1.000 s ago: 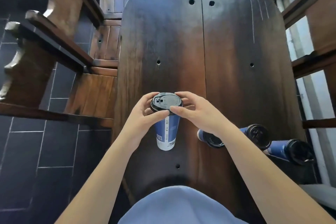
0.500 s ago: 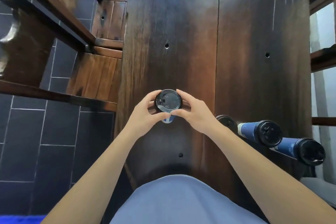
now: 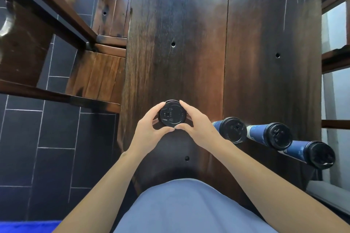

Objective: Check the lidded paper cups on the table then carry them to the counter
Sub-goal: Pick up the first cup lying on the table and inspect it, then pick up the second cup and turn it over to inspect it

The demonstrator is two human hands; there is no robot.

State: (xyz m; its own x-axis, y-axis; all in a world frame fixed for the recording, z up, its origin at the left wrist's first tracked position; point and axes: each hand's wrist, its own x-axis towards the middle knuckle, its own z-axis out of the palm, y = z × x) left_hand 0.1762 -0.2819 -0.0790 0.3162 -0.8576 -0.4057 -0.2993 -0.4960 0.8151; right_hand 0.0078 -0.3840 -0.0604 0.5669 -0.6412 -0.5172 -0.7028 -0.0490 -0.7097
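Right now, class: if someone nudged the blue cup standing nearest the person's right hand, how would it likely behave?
The nearest blue cup looks tall and narrow, so it probably tips easily. Its round body would likely roll. Paper walls may dent; weight cannot be judged under its black lid.

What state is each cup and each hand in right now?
Held cup: upright, black lid on, gripped at the lid rim.
Three other cups: lidded, standing in a row on the table.
Left hand: grips the lid.
Right hand: grips the lid.

Dark tiled floor (image 3: 47, 138), wooden chairs (image 3: 98, 81)
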